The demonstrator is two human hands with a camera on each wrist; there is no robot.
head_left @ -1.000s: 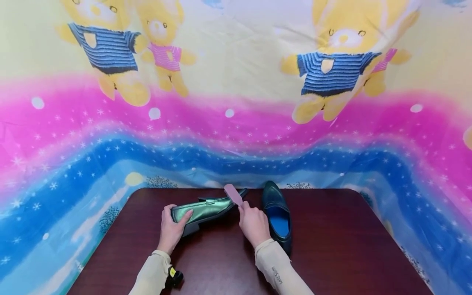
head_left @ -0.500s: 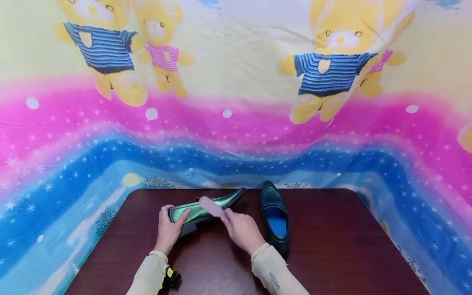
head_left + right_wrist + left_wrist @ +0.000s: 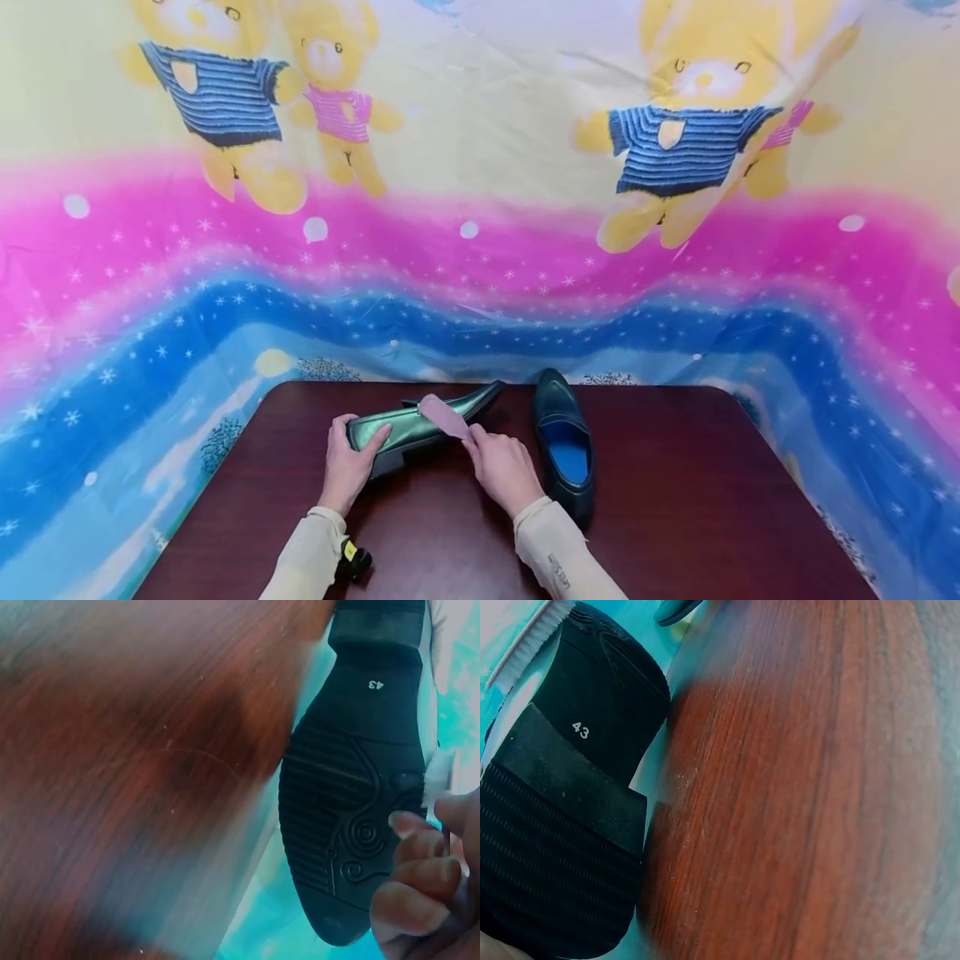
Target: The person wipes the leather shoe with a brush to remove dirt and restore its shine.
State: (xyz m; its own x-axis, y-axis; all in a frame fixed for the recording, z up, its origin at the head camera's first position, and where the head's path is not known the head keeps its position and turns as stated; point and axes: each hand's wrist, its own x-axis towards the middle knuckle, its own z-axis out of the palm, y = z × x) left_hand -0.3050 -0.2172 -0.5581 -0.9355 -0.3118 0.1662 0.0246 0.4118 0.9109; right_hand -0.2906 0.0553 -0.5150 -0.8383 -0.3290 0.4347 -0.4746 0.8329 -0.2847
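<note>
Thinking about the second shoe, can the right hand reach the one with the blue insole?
Probably yes, once freed: nothing visible stands between the right hand and the blue-insole shoe beside it, but that hand grips the brush.

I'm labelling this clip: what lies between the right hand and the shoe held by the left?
A pink brush, gripped by the right hand and reaching over the held shoe, in the head view.

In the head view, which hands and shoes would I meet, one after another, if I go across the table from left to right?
Left hand → shiny green shoe → right hand → dark blue-lined shoe.
</note>
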